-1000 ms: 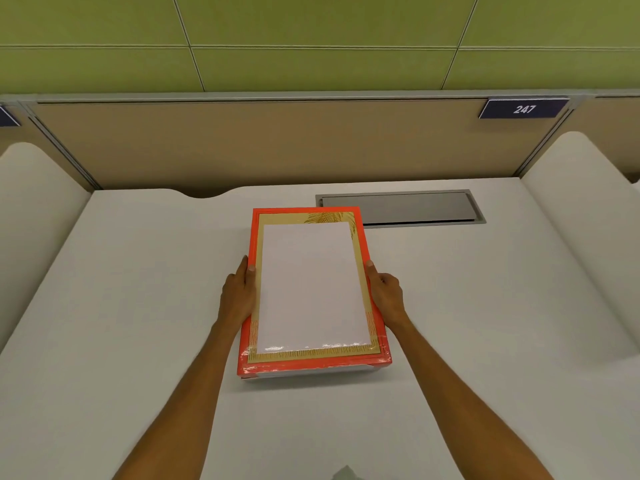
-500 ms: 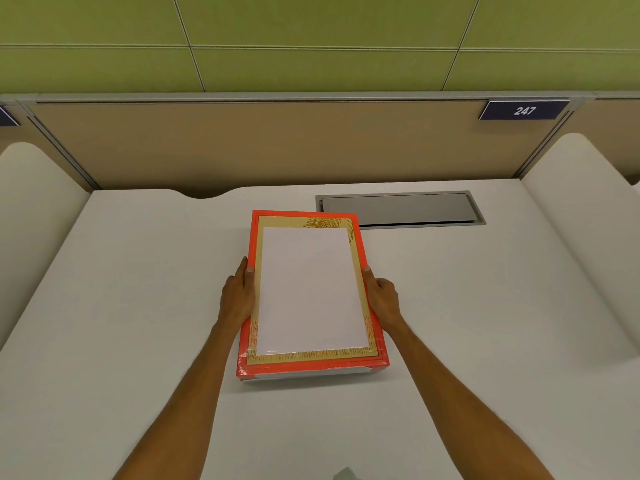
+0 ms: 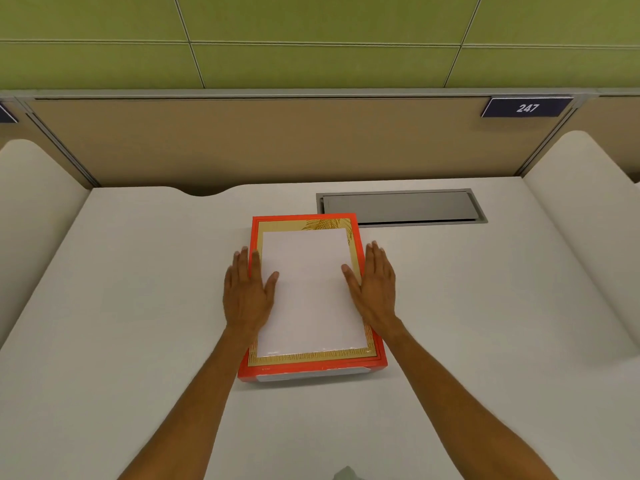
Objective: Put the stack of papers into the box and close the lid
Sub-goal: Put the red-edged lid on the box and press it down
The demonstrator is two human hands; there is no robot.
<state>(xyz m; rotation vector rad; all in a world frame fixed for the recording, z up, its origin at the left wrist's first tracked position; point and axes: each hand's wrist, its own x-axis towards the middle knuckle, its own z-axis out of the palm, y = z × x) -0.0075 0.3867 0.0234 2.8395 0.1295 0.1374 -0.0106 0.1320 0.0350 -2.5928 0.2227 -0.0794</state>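
An orange box [image 3: 313, 370] with a gold patterned lid and a white centre panel [image 3: 310, 292] lies flat on the white desk, lid down on it. My left hand [image 3: 247, 292] rests flat over the box's left edge, fingers spread, thumb on the white panel. My right hand [image 3: 375, 287] lies flat over the right edge in the same way. Neither hand grips anything. No loose stack of papers shows; a white strip is visible at the box's front side.
A grey metal cable flap [image 3: 401, 206] is set into the desk [image 3: 138, 289] just behind the box on the right. Beige partition walls rise behind and at both sides, with a "247" plate [image 3: 526, 107] at the upper right.
Both hands left the box's sides, where they held it, and now lie flat on top of the lid with fingers extended. The box has shifted slightly.
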